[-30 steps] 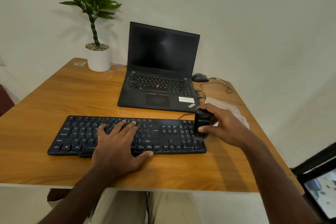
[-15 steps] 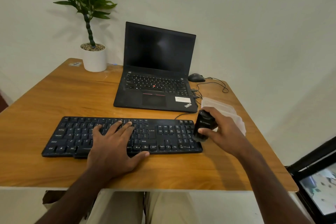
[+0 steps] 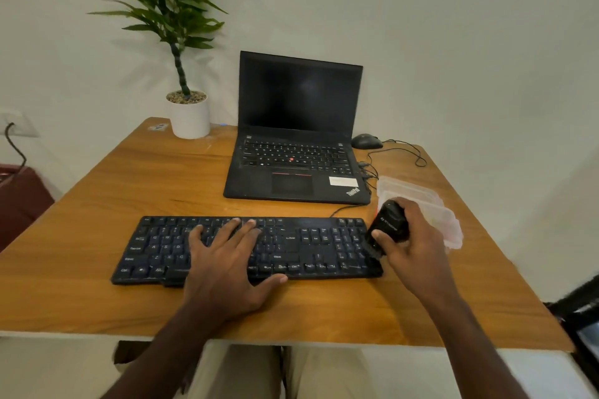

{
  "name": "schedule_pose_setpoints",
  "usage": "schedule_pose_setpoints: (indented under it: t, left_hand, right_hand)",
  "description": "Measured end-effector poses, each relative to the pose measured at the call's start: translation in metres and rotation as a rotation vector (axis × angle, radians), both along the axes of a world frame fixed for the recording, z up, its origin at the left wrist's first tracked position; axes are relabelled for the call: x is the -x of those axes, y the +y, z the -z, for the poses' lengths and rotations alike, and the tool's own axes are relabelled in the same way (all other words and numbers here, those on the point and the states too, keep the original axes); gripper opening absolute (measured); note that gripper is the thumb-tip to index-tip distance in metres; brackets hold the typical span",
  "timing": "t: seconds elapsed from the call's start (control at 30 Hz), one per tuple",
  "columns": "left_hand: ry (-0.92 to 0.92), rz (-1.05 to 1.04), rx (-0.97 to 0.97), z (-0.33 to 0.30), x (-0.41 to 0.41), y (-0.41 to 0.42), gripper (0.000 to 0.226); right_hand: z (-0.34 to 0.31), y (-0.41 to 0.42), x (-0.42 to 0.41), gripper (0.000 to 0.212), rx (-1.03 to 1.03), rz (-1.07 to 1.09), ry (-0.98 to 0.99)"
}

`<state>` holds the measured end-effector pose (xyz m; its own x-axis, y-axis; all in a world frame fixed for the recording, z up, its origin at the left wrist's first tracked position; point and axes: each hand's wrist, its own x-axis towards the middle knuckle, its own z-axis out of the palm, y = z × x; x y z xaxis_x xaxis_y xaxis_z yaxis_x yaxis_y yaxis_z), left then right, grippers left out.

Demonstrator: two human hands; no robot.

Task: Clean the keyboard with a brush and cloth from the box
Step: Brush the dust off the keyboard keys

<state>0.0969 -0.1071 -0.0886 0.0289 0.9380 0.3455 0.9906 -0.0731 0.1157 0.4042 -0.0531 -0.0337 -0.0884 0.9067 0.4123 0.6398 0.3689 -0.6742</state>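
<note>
A black keyboard (image 3: 301,246) lies across the near half of the wooden table (image 3: 97,204). My left hand (image 3: 227,262) lies flat on its middle keys with the fingers spread. My right hand (image 3: 411,236) grips a stubby black brush (image 3: 387,225) at the keyboard's right end, its bristles down on the number-pad keys. Just behind that hand sits a clear plastic box (image 3: 418,194), partly hidden by the hand. No cloth shows.
An open black laptop (image 3: 298,152) stands behind the keyboard. A wired mouse (image 3: 366,141) and its cable lie to the laptop's right. A potted plant (image 3: 188,116) stands at the far left corner. The table's right edge is close to the box.
The brush has tilted and shifted slightly at the keyboard's right end. My left hand has stayed flat on the keys. The camera has shifted.
</note>
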Motion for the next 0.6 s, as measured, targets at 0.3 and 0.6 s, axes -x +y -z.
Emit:
schedule_pose_setpoints:
  t: [0.3,0.6]
  left_hand:
    - [-0.469,-0.435,0.009,-0.009,0.113,-0.045,0.106]
    - [-0.898,-0.181,-0.045,0.005,0.150,-0.065,0.053]
  right_hand:
    - [0.038,-0.053,0.113,0.058,-0.011,-0.057,0.584]
    - [0.042,-0.055,0.129,0.057,0.037,-0.064,0.575]
